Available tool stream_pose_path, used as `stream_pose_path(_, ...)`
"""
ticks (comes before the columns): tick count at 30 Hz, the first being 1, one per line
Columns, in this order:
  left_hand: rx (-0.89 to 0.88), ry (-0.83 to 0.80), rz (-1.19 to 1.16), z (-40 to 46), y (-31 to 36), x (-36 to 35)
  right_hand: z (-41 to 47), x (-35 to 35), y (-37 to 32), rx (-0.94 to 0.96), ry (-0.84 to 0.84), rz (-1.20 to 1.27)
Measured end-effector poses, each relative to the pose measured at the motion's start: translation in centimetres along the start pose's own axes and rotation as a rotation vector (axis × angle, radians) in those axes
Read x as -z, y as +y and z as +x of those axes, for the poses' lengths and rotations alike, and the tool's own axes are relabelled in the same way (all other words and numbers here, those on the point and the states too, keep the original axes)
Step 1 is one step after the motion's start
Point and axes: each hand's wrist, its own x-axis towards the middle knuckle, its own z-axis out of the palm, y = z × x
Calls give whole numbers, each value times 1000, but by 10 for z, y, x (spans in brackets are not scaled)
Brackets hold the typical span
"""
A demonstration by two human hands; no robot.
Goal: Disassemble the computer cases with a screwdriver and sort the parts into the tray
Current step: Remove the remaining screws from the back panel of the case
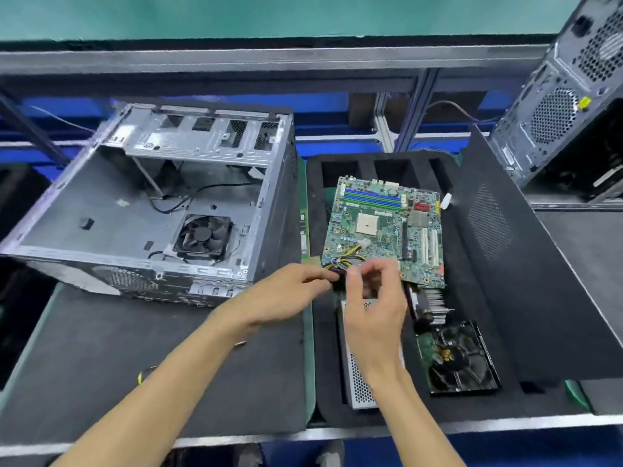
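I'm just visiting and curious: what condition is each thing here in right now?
Grey metal computer case: on its side, open, gutted, fan left inside.
Green motherboard: out, lying over the black foam tray.
Coloured cable bundle: pinched by left hand and right hand.
Black hard drive: in tray.

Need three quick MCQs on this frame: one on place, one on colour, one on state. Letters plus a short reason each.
1. Where does the green motherboard lie?
A. inside the open case
B. on the black foam tray
C. on the upright tower

2. The motherboard's long memory slots are:
A. blue and green
B. all red
C. all white

3. The grey open computer case holds:
A. a full motherboard
B. nothing
C. a black fan and loose cables

Key:
1 B, it rests over the tray compartments.
2 A, alternating stripes near its far edge.
3 C, the fan sits on the case floor.

Both hands pinch the coloured wire bundle.
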Motion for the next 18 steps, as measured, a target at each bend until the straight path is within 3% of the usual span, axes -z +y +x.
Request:
stream_pose_path(4,-44,117,-247,-62,9,72,27,-57,-44,-119,-137,49)
stream_pose_path(7,-145,350,-314,-93,-2,134,50,-103,-60,-199,-271,-66)
stream_pose_path(9,-149,604,-228,-101,-28,180,66,-127,-62,-299,-353,-158)
stream_pose_path(11,-32,901,-15,-101,-66,225,82,-147,-61,-440,-406,-199)
stream_pose_path(12,35,965,79,-98,-86,244,88,-156,-60,-491,-419,-224)
stream_pose_path(14,56,835,162,-81,-119,264,93,-170,-55,-508,-416,-315)
stream_pose_path(18,33,264,377,-19,-143,249,92,-179,-45,-419,-334,-486)
